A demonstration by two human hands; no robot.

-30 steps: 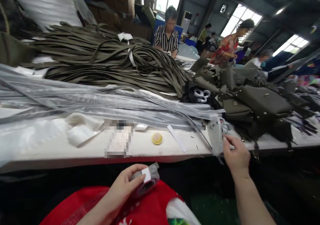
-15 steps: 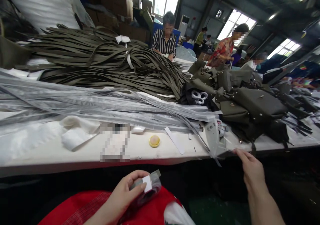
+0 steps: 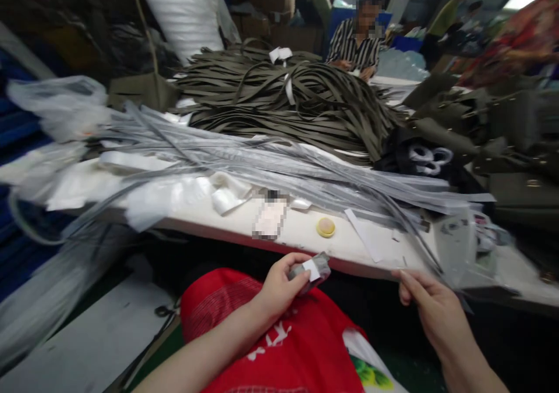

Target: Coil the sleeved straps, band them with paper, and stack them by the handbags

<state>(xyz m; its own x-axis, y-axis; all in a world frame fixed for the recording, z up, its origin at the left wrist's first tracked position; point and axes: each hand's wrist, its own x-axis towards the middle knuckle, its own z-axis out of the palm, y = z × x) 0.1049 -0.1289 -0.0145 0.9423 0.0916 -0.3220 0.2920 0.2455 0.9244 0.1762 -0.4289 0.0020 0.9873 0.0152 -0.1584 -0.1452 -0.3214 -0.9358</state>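
My left hand [image 3: 279,282] is closed around a small rolled grey bundle [image 3: 324,266] with a white label or paper piece on it, held above my red apron [image 3: 244,352]. My right hand [image 3: 432,303] is at the table's front edge, thumb and forefinger pinched together; whatever is between them is too small to make out. Beyond my hands, a round yellow tin-like disc [image 3: 325,227] and a white paper strip [image 3: 363,236] lie on the white table [image 3: 301,239]. To the right of these sits a clear plastic bag [image 3: 456,241] with small items.
Long grey strips [image 3: 279,163] stretch across the table. Behind them lies a heap of dark olive straps [image 3: 279,96]. Olive bags [image 3: 519,119] are piled at right, near white rings [image 3: 430,159]. A person in a striped shirt [image 3: 356,46] sits across the table.
The view has swung left, so things on the table appear farther right. My right hand has drawn away from the clear plastic bag, toward my left hand, which keeps hold of the grey bundle.
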